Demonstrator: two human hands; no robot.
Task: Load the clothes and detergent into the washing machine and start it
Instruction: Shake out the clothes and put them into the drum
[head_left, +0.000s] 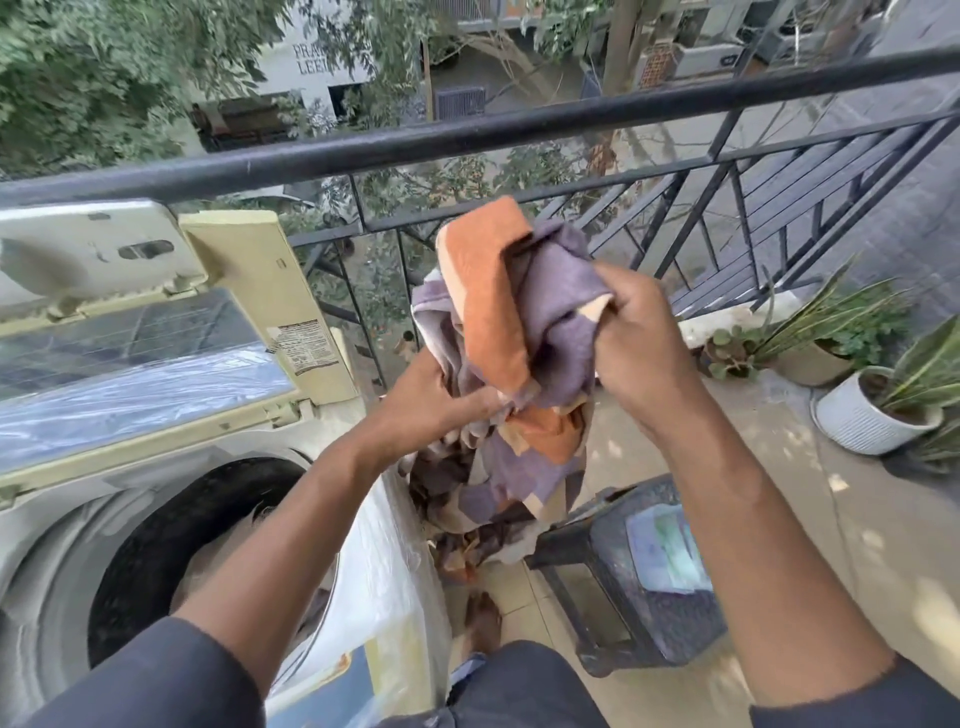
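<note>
Both hands hold a bunched patchwork cloth (519, 332) of orange, purple and cream up in the air, in front of the black balcony railing (467, 137) and to the right of the washing machine (67, 519). The right hand (641, 340) has its fingers curled tight round the upper part of the bundle, while the left hand (441, 400) pinches a lower fold between thumb and fingers. The rest of the cloth hangs down past the machine's right side toward the tiled floor (779, 447), where more of the fabric lies heaped. The machine's top lid (156, 332) stands raised and its dark drum opening (171, 525) shows beneath the left forearm. A dark plastic stool (623, 597) stands just right of the hanging cloth, with a pale packet (670, 551) lying on its seat. Potted plants (878, 405) sit along the balcony edge at far right.
</note>
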